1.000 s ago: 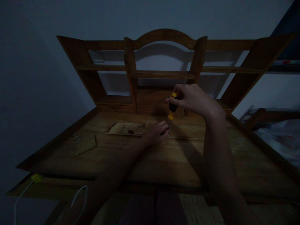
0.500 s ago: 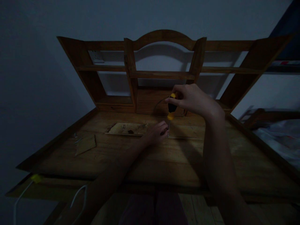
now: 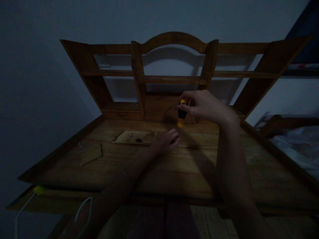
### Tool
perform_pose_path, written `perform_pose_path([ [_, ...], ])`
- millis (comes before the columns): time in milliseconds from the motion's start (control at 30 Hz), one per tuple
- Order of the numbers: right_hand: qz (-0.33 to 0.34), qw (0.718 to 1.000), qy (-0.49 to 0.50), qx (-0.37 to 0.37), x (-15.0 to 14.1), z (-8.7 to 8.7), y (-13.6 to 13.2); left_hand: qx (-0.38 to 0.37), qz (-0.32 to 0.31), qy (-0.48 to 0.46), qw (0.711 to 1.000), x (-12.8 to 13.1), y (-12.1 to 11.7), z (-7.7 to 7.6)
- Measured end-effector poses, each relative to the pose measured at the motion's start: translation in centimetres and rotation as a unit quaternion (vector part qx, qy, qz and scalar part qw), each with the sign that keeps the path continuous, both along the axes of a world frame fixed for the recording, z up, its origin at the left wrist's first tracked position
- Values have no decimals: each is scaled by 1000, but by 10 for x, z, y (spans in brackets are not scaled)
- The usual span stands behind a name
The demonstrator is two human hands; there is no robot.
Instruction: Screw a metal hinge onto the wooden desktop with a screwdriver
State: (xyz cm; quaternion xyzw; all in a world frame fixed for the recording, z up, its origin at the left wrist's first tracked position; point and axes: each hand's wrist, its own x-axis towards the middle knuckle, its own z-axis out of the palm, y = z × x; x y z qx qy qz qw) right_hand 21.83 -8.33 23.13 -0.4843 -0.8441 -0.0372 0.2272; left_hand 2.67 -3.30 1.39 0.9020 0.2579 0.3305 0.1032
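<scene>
My right hand [image 3: 199,104] is closed around the top of a yellow-and-black screwdriver [image 3: 182,114], which stands nearly upright with its tip down at the wooden desk top [image 3: 159,172]. Beside the shaft, my left hand [image 3: 166,141] rests low on the wood with its fingers curled together near the tip. What those fingers pinch, if anything, is hidden. Left of that hand lies a pale recessed strip [image 3: 134,136] in the desk top, stained and with a dark spot. A thin dark curved line shows behind the screwdriver.
A small flat piece of wood [image 3: 91,154] lies at the left, with small metal pieces [image 3: 83,149] next to it. A wooden shelf unit [image 3: 171,79] stands along the back. At the front left edge are a yellow object [image 3: 39,190] and a white cord [image 3: 83,205].
The screwdriver's handle has turned a little and shifted slightly left in my right hand, and it stands a bit straighter. My left hand stays in the same place.
</scene>
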Motion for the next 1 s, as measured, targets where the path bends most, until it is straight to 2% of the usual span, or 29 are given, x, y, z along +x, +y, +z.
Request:
perform_pose_path([
  [200,-38,999,-5,20,-4,-4,1,7,8,10,1000,0,1,1],
  [500,12,1000,8,-11,2,2,-2,11,16,17,1000,-1,1,1],
  [800,-33,999,5,26,-2,-4,2,3,5,17,1000,-1,2,-1],
  [1000,-14,1000,-11,20,-1,-2,1,14,11,20,1000,-1,2,-1],
])
